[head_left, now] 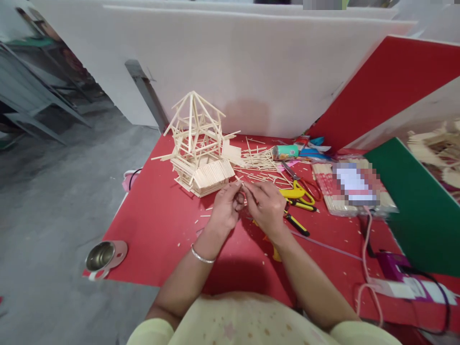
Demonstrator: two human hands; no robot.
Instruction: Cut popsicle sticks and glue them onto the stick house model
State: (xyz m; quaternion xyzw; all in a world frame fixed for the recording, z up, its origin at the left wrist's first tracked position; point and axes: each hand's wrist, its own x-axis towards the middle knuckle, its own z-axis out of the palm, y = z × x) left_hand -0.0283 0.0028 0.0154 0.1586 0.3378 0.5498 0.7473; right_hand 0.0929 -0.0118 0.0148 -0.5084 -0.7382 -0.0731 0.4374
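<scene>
My left hand [227, 205] and my right hand [266, 203] meet over the red table, fingertips pinched close together. A short piece of pale wooden stick [238, 179] shows at the fingertips of both hands; most of it is covered by the fingers. Just beyond my left hand stands a model pavilion [196, 143] built of thin wooden sticks, with an open pointed roof frame on top and a slatted panel [214, 173] sloping at its front. Loose sticks [260, 160] lie in a pile to its right. Beside my right hand are yellow-handled scissors [304, 191] and yellow-black pliers [297, 224].
A metal mug [106, 256] stands at the table's left front corner. To the right lie bagged sticks [325, 187] with a phone [355, 184] on top, a pink cable [367, 249] and a power strip [406, 289]. A green can [287, 152] lies near the white board [251, 67] behind.
</scene>
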